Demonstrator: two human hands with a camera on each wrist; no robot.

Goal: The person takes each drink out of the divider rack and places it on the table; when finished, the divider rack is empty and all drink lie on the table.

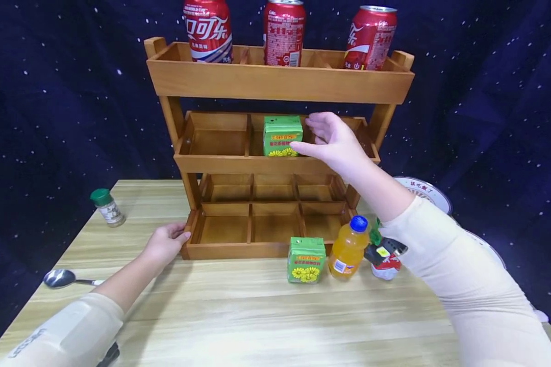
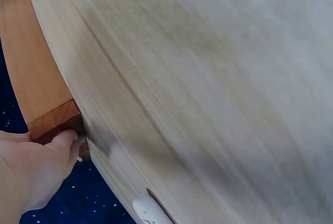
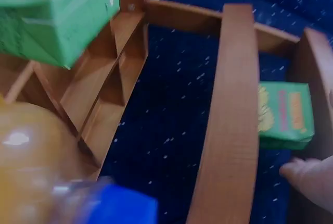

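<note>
A three-tier wooden rack (image 1: 280, 81) stands on the table. My left hand (image 1: 165, 244) grips the left end of its bottom tier, thumb and fingers at the wooden corner (image 2: 57, 120). In the middle tier's centre compartment sits a green drink carton (image 1: 282, 135) with yellow flowers. My right hand (image 1: 332, 137) is at this carton's right side, fingers loosely spread and thumb (image 3: 302, 172) close to its edge. A second green carton (image 1: 306, 260) stands on the table before the rack, beside an orange drink bottle (image 1: 349, 250) with a blue cap.
Three red cola cans (image 1: 284, 33) stand in the top tier. A green-lidded seasoning jar (image 1: 107, 208) and a spoon (image 1: 61, 278) lie to the left. Behind my right forearm are white plates (image 1: 433, 193) and a small red-and-white container (image 1: 386, 267).
</note>
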